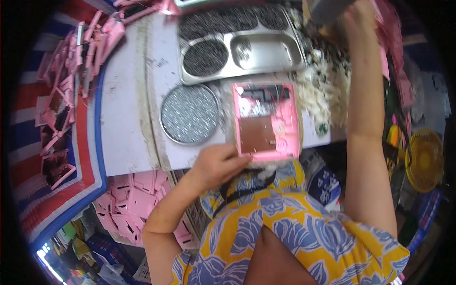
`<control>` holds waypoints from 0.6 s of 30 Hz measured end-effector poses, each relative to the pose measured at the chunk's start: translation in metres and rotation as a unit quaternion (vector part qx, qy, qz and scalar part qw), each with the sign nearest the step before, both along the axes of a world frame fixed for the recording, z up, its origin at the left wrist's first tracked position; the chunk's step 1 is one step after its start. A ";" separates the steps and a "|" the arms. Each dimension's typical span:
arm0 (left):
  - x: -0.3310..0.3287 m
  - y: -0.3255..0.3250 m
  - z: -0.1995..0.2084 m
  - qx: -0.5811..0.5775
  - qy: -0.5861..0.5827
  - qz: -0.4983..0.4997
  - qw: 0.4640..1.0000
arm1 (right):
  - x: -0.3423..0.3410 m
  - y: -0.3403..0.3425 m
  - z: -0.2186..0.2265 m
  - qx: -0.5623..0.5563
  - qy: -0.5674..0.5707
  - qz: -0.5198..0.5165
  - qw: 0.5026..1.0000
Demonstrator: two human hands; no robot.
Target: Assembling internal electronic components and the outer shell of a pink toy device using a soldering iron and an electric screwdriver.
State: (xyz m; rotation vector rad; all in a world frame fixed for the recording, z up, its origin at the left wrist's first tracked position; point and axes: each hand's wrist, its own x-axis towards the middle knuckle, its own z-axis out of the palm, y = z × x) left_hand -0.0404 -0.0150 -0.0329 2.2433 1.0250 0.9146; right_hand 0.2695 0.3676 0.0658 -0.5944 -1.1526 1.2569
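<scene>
A pink plastic casing (289, 121) lies open side up on the table in front of me. Inside it sit a brown panel (255, 133) and dark parts along the far edge. My left hand (216, 164) is closed at the casing's near left corner, thumb and fingers on its rim. Stretched far forward to the upper right, my right hand (358, 21) is blurred at the picture's edge. A dark grey object (327, 10) is right beside its fingers; whether they grip it I cannot tell.
A round tin (190, 114) of small silvery pieces stands left of the casing. Behind it is a metal compartment tray (270, 50) with dark screws. Whitish small parts (327, 90) are heaped at right. Pink casings fill a crate (133, 204) below and pile up (90, 52) at far left.
</scene>
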 end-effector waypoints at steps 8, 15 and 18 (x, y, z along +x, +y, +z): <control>-0.002 -0.001 0.015 -0.065 0.012 0.004 0.998 | 0.001 -0.316 -0.037 -0.096 -0.435 0.087 0.891; 0.002 0.001 0.009 -0.062 0.016 0.013 0.998 | -0.025 -0.328 -0.055 0.216 -0.592 0.023 0.776; 0.004 0.000 0.010 -0.066 0.017 0.017 0.998 | -0.025 -0.324 -0.066 0.239 -0.555 0.022 0.796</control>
